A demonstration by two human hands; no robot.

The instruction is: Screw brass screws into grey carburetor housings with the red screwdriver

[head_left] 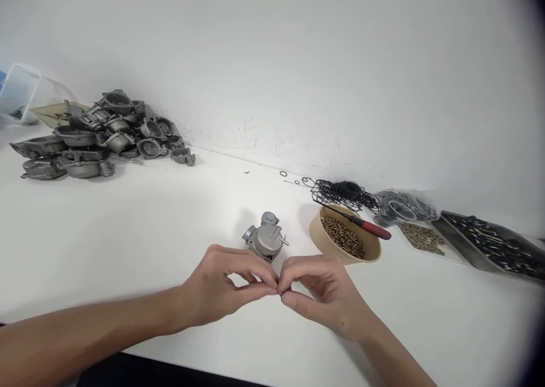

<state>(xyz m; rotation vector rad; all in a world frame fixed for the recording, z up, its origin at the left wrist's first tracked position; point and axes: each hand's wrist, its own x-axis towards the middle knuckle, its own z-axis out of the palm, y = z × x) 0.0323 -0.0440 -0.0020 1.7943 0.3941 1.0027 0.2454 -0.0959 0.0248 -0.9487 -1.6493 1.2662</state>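
My left hand point(232, 285) and my right hand point(321, 293) meet fingertip to fingertip above the near part of the table. Both are closed in a pinch around a tiny brass-coloured part point(280, 294), mostly hidden by the fingers and too small to name for sure. Just beyond the fingers, a grey metal carburetor point(269, 240) rests on the table, its lower end partly covered by my hands. Right of it stands a tan bowl point(317, 234) holding many brass-coloured screws point(343, 239). Across the bowl's rim lies a screwdriver point(370, 228) with a red and black handle.
At the far left, grey metal castings point(119, 131) are piled near a clear plastic bin point(21, 92). Black rubber rings point(343, 193) lie by the wall. Further right are a plastic bag point(409, 205), small brass-coloured pieces point(423, 238) and a metal tray point(462, 245) of dark parts.
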